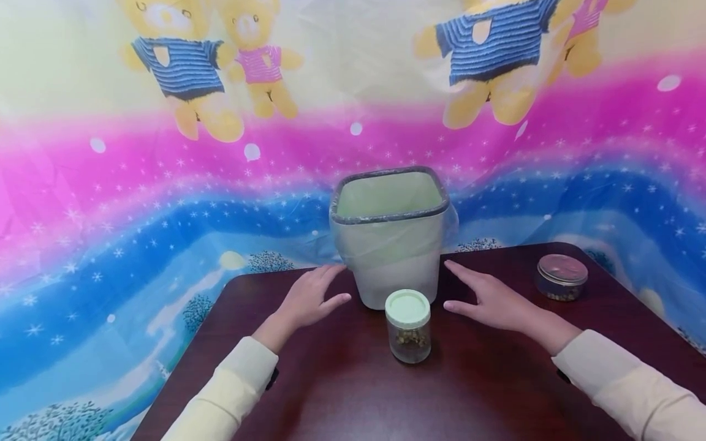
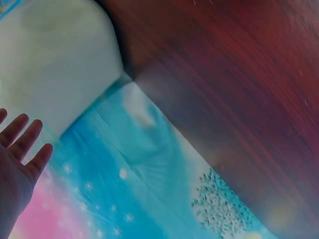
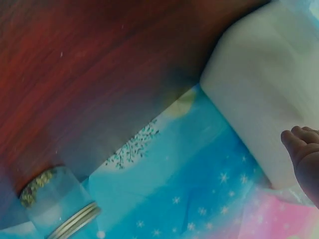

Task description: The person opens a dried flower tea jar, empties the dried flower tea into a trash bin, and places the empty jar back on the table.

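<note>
A pale trash bin [image 1: 394, 245] with a dark grey rim and a clear bag around it stands upright toward the back of the table. My left hand [image 1: 311, 297] is beside its left side, fingers spread and holding nothing; the left wrist view shows that hand [image 2: 22, 159] near the bin wall [image 2: 55, 64]. On the bin's other side, my right hand [image 1: 485, 300] has its fingers extended, thumb apart, and nothing in it. In front of the bin, between the hands, stands a small glass jar [image 1: 409, 340] with a light green lid and brownish dried bits inside.
A round, low clear jar [image 1: 561, 278] with a pinkish metal lid sits at the right rear of the dark wooden table [image 1: 353, 398]. Behind the table hangs a printed cloth [image 1: 287, 153] with bears and snowflakes.
</note>
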`<act>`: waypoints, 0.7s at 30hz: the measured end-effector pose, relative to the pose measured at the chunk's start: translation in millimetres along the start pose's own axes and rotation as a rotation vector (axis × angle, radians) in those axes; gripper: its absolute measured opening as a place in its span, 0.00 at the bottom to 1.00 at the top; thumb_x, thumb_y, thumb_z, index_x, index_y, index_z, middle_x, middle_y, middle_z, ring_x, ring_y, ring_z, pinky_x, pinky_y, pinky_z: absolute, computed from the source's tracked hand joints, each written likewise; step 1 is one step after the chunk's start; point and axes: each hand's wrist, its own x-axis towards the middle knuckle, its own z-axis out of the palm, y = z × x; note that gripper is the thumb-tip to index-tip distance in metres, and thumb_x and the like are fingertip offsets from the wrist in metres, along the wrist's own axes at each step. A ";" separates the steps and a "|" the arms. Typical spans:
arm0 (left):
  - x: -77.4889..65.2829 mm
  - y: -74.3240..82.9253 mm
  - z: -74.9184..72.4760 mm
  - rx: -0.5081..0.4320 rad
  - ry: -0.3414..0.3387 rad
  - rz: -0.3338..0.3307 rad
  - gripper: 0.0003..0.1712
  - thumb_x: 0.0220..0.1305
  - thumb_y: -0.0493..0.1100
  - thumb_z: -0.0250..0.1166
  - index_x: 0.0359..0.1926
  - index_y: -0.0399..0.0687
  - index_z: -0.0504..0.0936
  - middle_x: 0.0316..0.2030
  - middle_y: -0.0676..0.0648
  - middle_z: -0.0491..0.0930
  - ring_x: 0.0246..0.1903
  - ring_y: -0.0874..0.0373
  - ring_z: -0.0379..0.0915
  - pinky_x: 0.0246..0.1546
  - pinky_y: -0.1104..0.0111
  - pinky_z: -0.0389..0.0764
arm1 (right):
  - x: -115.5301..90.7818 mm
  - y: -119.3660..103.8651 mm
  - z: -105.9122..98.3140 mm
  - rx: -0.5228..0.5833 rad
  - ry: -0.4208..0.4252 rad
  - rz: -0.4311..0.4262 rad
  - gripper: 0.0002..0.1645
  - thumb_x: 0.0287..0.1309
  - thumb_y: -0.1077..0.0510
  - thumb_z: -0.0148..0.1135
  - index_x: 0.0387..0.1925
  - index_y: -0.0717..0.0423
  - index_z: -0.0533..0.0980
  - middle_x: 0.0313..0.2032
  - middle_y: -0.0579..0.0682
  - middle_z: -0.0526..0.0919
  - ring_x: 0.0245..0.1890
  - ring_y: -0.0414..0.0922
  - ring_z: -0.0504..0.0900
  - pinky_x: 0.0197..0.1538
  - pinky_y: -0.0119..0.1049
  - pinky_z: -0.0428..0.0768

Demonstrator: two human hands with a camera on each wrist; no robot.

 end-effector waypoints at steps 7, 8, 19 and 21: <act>1.5 17.8 7.2 -0.039 -0.017 0.006 0.36 0.66 0.60 0.59 0.68 0.45 0.68 0.62 0.43 0.72 0.63 0.49 0.66 0.60 0.52 0.67 | -1.8 -4.3 14.5 0.100 -0.047 0.035 0.50 0.60 0.38 0.63 0.72 0.61 0.56 0.67 0.63 0.64 0.65 0.60 0.65 0.60 0.60 0.66; 1.4 20.2 8.0 -0.052 -0.021 0.007 0.36 0.66 0.60 0.60 0.68 0.46 0.68 0.63 0.44 0.72 0.63 0.50 0.66 0.61 0.53 0.67 | -1.9 -4.4 16.5 0.107 -0.052 0.033 0.50 0.60 0.38 0.63 0.72 0.61 0.56 0.67 0.63 0.64 0.65 0.60 0.65 0.60 0.60 0.66; 4.0 45.5 20.8 -0.230 -0.102 -0.015 0.37 0.65 0.61 0.61 0.68 0.47 0.67 0.63 0.48 0.71 0.62 0.55 0.66 0.60 0.59 0.68 | 0.7 -7.9 33.2 0.228 -0.079 0.014 0.52 0.54 0.41 0.69 0.71 0.63 0.59 0.64 0.63 0.68 0.56 0.60 0.75 0.59 0.57 0.69; 4.3 50.6 23.7 -0.280 -0.121 -0.037 0.38 0.64 0.62 0.62 0.68 0.48 0.67 0.63 0.49 0.71 0.61 0.56 0.67 0.60 0.59 0.69 | 1.1 -8.9 36.3 0.282 -0.099 0.031 0.51 0.54 0.43 0.70 0.71 0.64 0.59 0.67 0.64 0.65 0.61 0.63 0.70 0.59 0.57 0.69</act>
